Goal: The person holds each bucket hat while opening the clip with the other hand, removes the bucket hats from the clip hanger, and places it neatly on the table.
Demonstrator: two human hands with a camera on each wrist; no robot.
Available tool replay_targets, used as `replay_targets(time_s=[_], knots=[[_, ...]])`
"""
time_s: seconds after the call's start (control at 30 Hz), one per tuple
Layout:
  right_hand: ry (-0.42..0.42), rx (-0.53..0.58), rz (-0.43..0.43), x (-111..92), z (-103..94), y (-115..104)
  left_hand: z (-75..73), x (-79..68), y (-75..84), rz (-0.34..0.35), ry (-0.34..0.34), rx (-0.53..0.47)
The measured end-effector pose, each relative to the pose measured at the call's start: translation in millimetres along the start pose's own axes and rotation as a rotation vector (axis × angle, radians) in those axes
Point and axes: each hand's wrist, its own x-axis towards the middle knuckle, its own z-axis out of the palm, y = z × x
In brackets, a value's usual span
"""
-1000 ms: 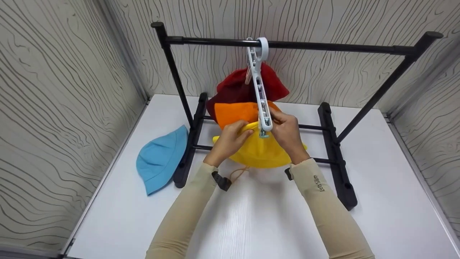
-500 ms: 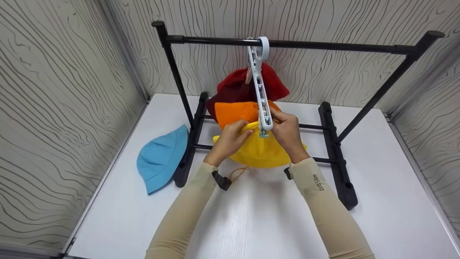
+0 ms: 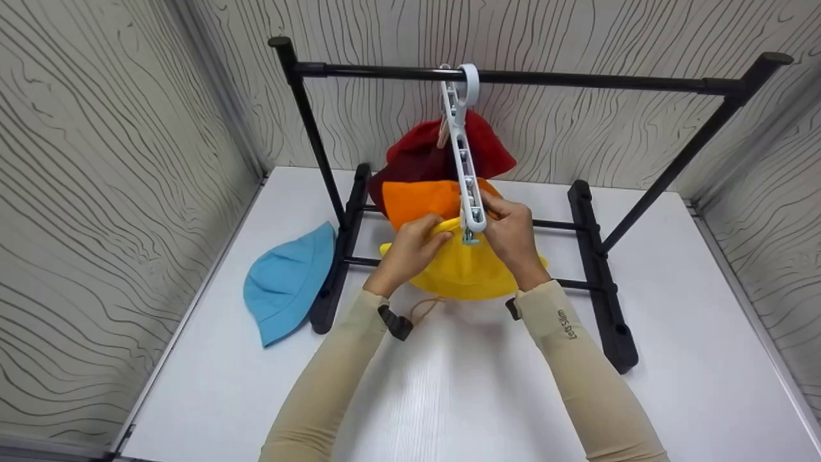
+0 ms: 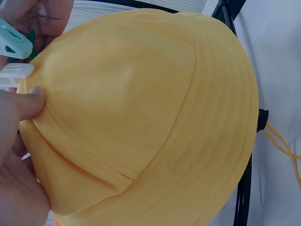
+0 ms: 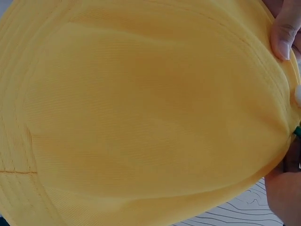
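Note:
A yellow bucket hat hangs below the front end of a white hanger. My left hand pinches its folded edge, thumb on the near side, seen in the left wrist view too. At the hanger's right, my right hand has its fingers curled in behind the end, partly hidden. Beside those fingers in the right wrist view, a green clothespin meets the hat; the grip on it shows only in part. A teal clip and a white clip sit close by in the left wrist view.
The hanger's ring hooks over a black rack's bar. Behind the yellow hat hang an orange hat and a red hat, with dark red cloth between. A blue bucket hat lies left on the white table.

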Motion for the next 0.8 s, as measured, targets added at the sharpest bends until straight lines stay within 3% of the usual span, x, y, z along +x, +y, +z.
replay_targets(time_s=[0.47,0.8], knots=[[0.001,0.054,0.017,0.7,0.6,0.6,0.6,-0.8,-0.6,0.014,0.002,-0.005],[0.037,0.044,-0.036,2.6,2.9,1.3,2.7,-2.1,-3.7,0.029,0.001,-0.008]])
